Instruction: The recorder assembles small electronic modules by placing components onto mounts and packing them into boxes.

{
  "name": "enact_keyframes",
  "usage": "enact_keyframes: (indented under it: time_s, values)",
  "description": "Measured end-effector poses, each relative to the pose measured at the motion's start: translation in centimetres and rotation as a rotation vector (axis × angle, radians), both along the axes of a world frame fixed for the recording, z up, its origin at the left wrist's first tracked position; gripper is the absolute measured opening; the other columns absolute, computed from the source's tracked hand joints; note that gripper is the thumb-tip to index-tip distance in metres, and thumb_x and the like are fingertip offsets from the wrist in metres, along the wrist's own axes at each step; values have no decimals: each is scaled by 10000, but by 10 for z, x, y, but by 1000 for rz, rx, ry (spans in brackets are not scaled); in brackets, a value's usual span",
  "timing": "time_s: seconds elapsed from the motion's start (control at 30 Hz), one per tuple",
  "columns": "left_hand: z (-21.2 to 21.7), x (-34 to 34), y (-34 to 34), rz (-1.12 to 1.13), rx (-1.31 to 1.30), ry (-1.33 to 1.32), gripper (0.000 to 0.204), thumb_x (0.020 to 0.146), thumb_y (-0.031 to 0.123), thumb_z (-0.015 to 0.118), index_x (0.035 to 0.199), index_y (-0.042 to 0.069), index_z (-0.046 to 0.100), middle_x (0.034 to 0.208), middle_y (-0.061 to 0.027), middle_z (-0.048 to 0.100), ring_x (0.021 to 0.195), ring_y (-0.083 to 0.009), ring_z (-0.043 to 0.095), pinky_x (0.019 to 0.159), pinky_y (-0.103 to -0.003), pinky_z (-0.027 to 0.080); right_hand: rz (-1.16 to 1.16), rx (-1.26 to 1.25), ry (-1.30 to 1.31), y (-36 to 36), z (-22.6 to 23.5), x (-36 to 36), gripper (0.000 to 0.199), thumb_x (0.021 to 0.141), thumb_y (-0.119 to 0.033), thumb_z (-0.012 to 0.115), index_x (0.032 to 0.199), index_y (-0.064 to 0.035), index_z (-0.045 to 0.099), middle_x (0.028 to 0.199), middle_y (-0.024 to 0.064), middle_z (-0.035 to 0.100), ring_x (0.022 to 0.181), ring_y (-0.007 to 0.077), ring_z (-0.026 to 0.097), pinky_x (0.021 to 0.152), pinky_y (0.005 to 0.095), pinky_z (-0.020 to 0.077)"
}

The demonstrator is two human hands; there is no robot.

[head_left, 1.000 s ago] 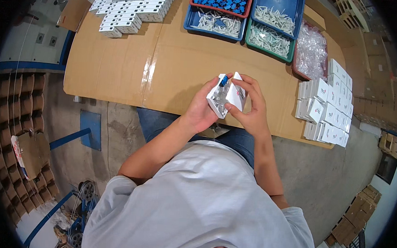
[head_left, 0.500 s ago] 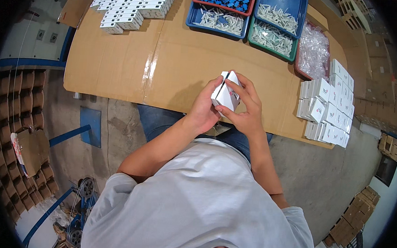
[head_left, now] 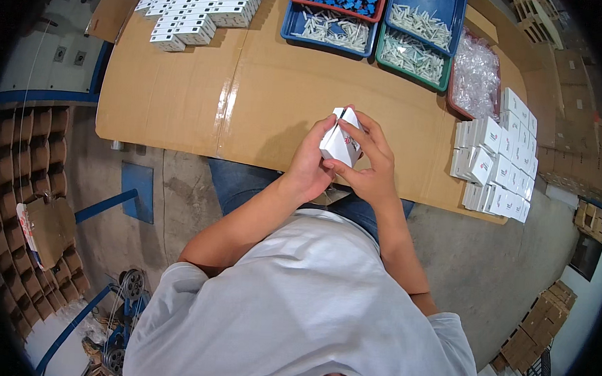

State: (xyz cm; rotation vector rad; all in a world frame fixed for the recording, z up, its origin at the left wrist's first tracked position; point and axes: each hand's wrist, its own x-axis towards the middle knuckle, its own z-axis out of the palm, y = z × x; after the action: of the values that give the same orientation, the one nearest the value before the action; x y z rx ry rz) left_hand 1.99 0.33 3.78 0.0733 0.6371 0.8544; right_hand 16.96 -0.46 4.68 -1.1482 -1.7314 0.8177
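A small white carton [head_left: 337,148] with a red print is held just above the table's near edge, between both my hands. My left hand [head_left: 307,162] wraps its left side. My right hand [head_left: 375,166] grips it from the right, with the index finger across the top face and the thumb at the near lower part. The carton's flap lies nearly closed, and a short dark slit shows at its far end. What is inside cannot be seen.
White cartons stand stacked at the right [head_left: 503,161] and far left [head_left: 207,23] of the cardboard-covered table [head_left: 176,100]. At the back, a blue tray [head_left: 325,47] and a green tray [head_left: 415,79] hold white sticks. A red tray [head_left: 457,113] holds clear plastic pieces.
The dark gap along the carton's flap has narrowed to a short slit at the far end. My right fingers have pressed inward slightly, and both hands keep their grip.
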Motion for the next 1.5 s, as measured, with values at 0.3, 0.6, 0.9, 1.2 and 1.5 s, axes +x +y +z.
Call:
enact_keyframes:
  time_s: [0.3, 0.6, 0.9, 1.2, 1.5]
  values:
    - [8, 1, 2, 20, 23, -29, 529, 1060, 464, 420, 1507, 196, 506, 1320, -16, 627, 1232, -195, 593, 1028, -381, 493, -9, 14, -56, -1, -2, -3, 664, 683, -266, 948, 1297, -139, 732, 1445, 192, 556, 1287, 351, 610, 1018, 434, 539]
    - [22, 5, 0, 148, -15, 3, 499, 1039, 488, 470, 1412, 161, 531, 1315, -78, 632, 1229, -252, 615, 1052, -433, 500, -17, -165, -19, 6, 6, -2, 607, 711, -298, 931, 1261, -121, 745, 1378, 171, 583, 1184, 322, 626, 972, 410, 530]
    - [1, -10, 12, -4, -81, -135, 577, 1041, 577, 433, 1424, 157, 531, 1297, -128, 646, 1188, -297, 652, 1044, -473, 529, 157, -306, 105, 17, 7, 14, 561, 785, -279, 868, 1297, -107, 717, 1555, 143, 477, 1382, 346, 502, 1189, 483, 333]
    - [14, -19, 17, -124, -200, -163, 768, 985, 728, 433, 1427, 110, 548, 1327, -138, 651, 1206, -307, 652, 1061, -494, 516, 372, -30, -337, 17, 45, 32, 578, 749, -211, 851, 1309, -166, 713, 1443, 99, 618, 1391, 291, 524, 1238, 628, 165]
    - [21, 9, -6, 200, 108, 114, 778, 995, 737, 419, 1510, 153, 423, 1376, -86, 557, 1208, -234, 614, 1043, -451, 495, -30, 105, -279, 12, 38, 9, 511, 748, -152, 825, 1251, -134, 729, 1179, 51, 718, 1101, 255, 667, 1064, 460, 444]
